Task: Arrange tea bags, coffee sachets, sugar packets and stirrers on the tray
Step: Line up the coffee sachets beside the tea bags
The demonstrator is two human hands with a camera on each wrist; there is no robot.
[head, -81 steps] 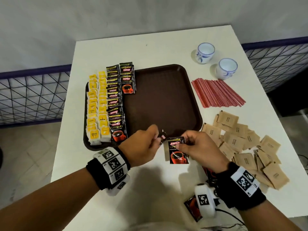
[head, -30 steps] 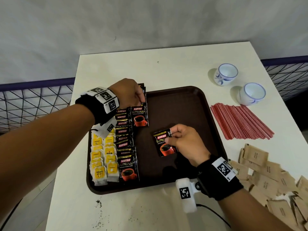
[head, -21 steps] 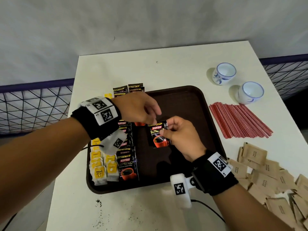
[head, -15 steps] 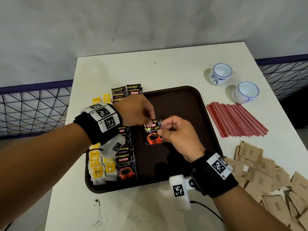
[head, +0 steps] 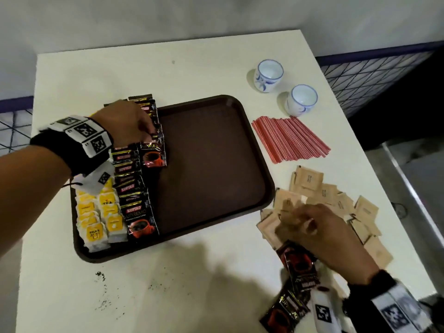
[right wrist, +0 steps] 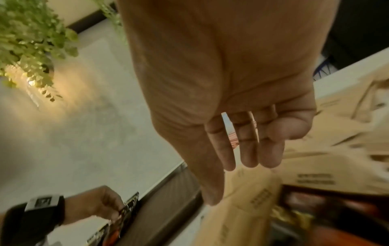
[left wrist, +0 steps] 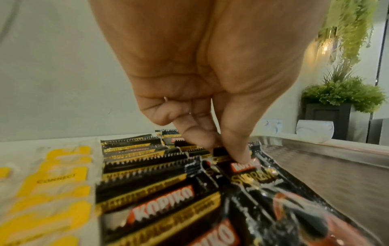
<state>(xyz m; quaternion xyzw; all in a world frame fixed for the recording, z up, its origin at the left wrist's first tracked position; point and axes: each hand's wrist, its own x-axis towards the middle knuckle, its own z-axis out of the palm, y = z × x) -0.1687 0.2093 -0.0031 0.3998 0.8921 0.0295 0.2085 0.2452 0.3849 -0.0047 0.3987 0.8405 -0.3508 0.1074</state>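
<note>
On the brown tray (head: 211, 164), yellow tea bags (head: 98, 212) fill the left edge, with a row of black coffee sachets (head: 129, 186) beside them. My left hand (head: 151, 134) pinches the top edge of one coffee sachet (head: 153, 155) lying at the front of a second, shorter row. The left wrist view shows thumb and forefinger of the left hand (left wrist: 227, 153) on that sachet (left wrist: 263, 191). My right hand (head: 288, 224) hovers blurred over the brown sugar packets (head: 336, 195) off the tray. In the right wrist view this hand (right wrist: 231, 179) has straight fingers and holds nothing.
Red stirrers (head: 290, 140) lie in a fan right of the tray, with two white cups (head: 269, 75) behind them. Loose coffee sachets (head: 300, 265) lie at the table's front right under my right wrist. Dark crumbs (head: 103, 277) speckle the white table in front of the tray.
My right hand passed the sachet to my left hand, then swung off the tray to the sugar packets. The left hand carried the sachet to the second coffee row.
</note>
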